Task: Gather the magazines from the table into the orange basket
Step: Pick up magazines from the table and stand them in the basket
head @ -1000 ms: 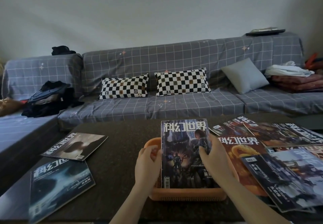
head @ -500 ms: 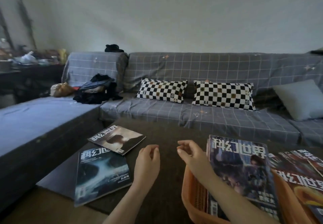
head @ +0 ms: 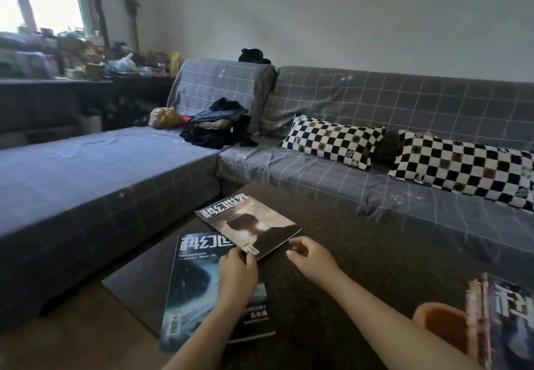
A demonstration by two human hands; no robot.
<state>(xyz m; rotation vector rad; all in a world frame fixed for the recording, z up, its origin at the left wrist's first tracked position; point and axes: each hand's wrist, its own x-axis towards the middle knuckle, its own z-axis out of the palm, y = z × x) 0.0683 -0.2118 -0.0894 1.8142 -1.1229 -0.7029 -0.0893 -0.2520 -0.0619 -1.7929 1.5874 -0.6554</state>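
Glossy blue magazine (head: pixel 190 288) lies flat at left table (head: pixel 361 254) corner, partly under brown magazine (head: pixel 248 225). Left hand (head: pixel 237 277) at near corner of brown one, fingers seem to pinch it, view soft. Right hand (head: pixel 312 257) just beside edge, fingers loosely curled, holding nothing. Orange basket (head: pixel 439 323) far right, already holds magazines. Step: pick up brown one. Next: lift corner, grip both sides, carry right.

The masthead 科幻世界 runs across the brown-covered magazine (head: pixel 248 226), the blue-covered magazine (head: pixel 199 288) beneath it shows only 科幻世 of that title, and the magazine in the orange basket (head: pixel 508 323) shows just 科; smaller print is illegible.
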